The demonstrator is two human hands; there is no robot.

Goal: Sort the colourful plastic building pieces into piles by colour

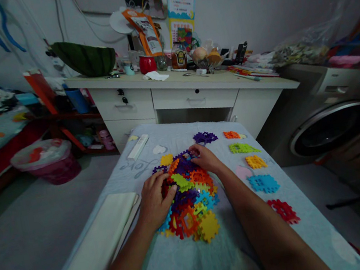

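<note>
A heap of interlocking plastic building pieces [188, 216] with toothed edges lies in the middle of the cloth-covered table. My left hand [154, 199] rests on the heap's left side, thumb and fingers apart, near a lime green piece [182, 181]. At the heap's far right edge, my right hand [205, 158] has its fingers closed on a purple toothed piece [185, 164]. Another purple piece [205, 137] lies apart beyond it. Down the right side sit separate orange [231, 134], green [243, 148], yellow [255, 162], blue [264, 183] and red [283, 211] pieces.
A folded white cloth or board [96, 250] lies along the table's left edge, with a white bar-shaped object [138, 147] farther back. Behind stands a white desk [191, 97] holding a watermelon piece [84, 59] and clutter. A washing machine [328, 110] is at right, a pink bin [49, 168] at left.
</note>
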